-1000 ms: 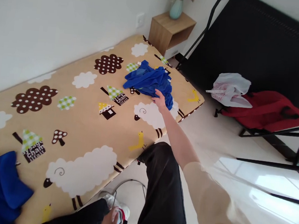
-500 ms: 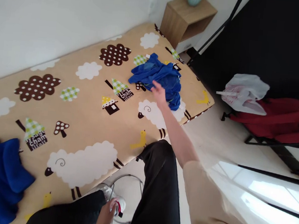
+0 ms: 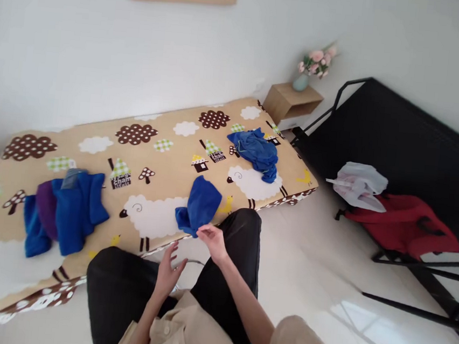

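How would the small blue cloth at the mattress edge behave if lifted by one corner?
The small blue cloth lies bunched and creased, so it would probably hang limp. It looks thin, so likely light. The right hand touches its lower corner; its soft fabric should pinch easily without slipping.

A patterned mattress [image 3: 94, 145] with sheep and trees fills the left. A wooden nightstand [image 3: 292, 99] with a flower vase [image 3: 302, 80] stands upper centre-right. At right, a white plastic bag [image 3: 360, 184] rests on a red backpack [image 3: 404, 231], against a black frame [image 3: 410, 146].
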The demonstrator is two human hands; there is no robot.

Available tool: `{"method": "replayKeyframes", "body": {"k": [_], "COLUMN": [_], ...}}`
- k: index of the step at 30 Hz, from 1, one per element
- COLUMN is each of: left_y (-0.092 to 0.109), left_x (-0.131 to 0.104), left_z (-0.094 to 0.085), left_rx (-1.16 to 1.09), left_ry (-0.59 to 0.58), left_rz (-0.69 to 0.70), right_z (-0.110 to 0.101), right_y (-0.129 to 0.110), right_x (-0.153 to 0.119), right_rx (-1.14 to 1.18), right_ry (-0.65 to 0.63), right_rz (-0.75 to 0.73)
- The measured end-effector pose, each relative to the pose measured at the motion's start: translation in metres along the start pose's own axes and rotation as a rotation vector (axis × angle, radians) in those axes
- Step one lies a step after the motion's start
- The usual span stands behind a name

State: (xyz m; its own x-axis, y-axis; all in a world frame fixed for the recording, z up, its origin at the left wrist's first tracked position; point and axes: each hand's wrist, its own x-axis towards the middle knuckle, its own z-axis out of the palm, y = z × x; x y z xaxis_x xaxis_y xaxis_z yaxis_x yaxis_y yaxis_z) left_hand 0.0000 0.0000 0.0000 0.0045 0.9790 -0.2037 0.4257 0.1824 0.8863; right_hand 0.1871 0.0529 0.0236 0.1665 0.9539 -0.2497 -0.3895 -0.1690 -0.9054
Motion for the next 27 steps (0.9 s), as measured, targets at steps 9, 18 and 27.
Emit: {"method": "replayKeyframes", "body": {"k": [9,18,27], "left_y": [0.022,0.031,0.022], "left_x": [0.012,0.03,0.046], "left_z": [0.036,0.037,-0.046], "left_rx": [0.006,0.24,0.496], "left_ry": [-0.037,-0.041,0.514], "left_rz": [0.045,0.186,0.395], "right_z": [-0.021,-0.044,-0.052], "right_y": [0.024,0.013,-0.011], "right_x": [-0.014,0.012,0.011], "right_rx": [0.063,-0.801,-0.685], "right_ry": [-0.097,-0.022,0.154], "right_rz": [0.156,-0.416,-0.589]}}
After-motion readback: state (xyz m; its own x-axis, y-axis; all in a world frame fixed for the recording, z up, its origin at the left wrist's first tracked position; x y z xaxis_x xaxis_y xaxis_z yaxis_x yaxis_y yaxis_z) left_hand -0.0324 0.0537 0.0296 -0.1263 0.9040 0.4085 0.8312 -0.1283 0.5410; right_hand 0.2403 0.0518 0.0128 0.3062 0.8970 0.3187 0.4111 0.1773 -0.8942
